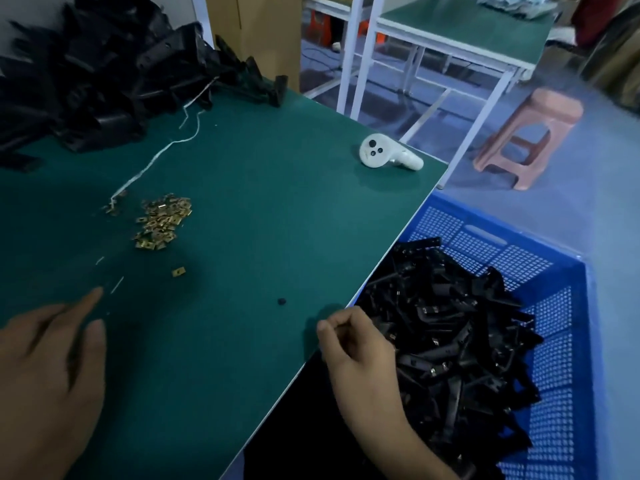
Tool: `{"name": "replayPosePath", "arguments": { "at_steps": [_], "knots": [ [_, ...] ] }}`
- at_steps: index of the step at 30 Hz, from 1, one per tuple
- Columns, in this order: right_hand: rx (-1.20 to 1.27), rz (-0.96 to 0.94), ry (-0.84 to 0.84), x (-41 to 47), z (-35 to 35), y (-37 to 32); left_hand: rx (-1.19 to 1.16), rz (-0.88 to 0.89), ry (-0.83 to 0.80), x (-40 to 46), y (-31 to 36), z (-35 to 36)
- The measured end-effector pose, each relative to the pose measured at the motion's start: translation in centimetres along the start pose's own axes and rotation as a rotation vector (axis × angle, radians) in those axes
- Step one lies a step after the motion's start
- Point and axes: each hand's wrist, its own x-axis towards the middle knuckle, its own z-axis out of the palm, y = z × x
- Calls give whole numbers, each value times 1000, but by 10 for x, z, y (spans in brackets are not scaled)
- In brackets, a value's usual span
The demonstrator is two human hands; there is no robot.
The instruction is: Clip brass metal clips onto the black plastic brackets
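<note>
With both hands empty, your flat left hand (48,368) lies nearer the brass clips (161,221), directly ahead; your loosely curled right hand (353,344) hangs at the bench (277,209) edge.

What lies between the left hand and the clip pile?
Head view: one stray clip on bare green mat between the left hand and the clip pile.

Left hand (52,368) cut off by frame edge
</note>
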Motion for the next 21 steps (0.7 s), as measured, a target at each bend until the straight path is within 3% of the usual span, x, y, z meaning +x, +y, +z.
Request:
{"name": "replayPosePath", "arguments": {
  "at_steps": [4, 9, 13, 16, 21],
  "knots": [
    [-223, -295, -90, 24, 28, -32, 270, 114, 57, -3, 35, -20],
    [-382, -495, -295, 65, 86, -67, 267, 99, 34, -8, 73, -31],
    [-608, -544, -220, 69, 136, -70, 382, 111, 45, -9, 68, -28],
    [-588, -578, -213, 70, 152, -67, 421, 94, 79, 0, 61, -31],
    [-507, -541, -310, 79, 150, -63, 535, -179, 166, 82, 10, -64]
  ]
}}
